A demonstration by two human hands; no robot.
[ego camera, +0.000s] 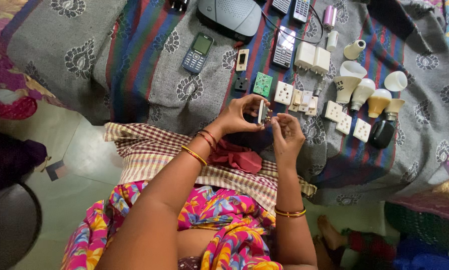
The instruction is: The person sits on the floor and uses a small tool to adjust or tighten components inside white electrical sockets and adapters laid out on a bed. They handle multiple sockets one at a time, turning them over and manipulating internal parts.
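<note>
Currently the left hand (238, 116) is clamped on a small white socket (262, 112), held above the blanket (149, 75) edge. The right hand (287, 132) pinches its fingertips together at the socket's right face. Work appears underway, not finished; other white sockets (345, 119) lie untouched nearby. The socket stands on edge, long axis roughly vertical, thin edge toward the camera.

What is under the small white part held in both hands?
Below the white part, gripped by the left hand and right hand, lies the grey patterned blanket. The hands cover the spot directly beneath.
</note>
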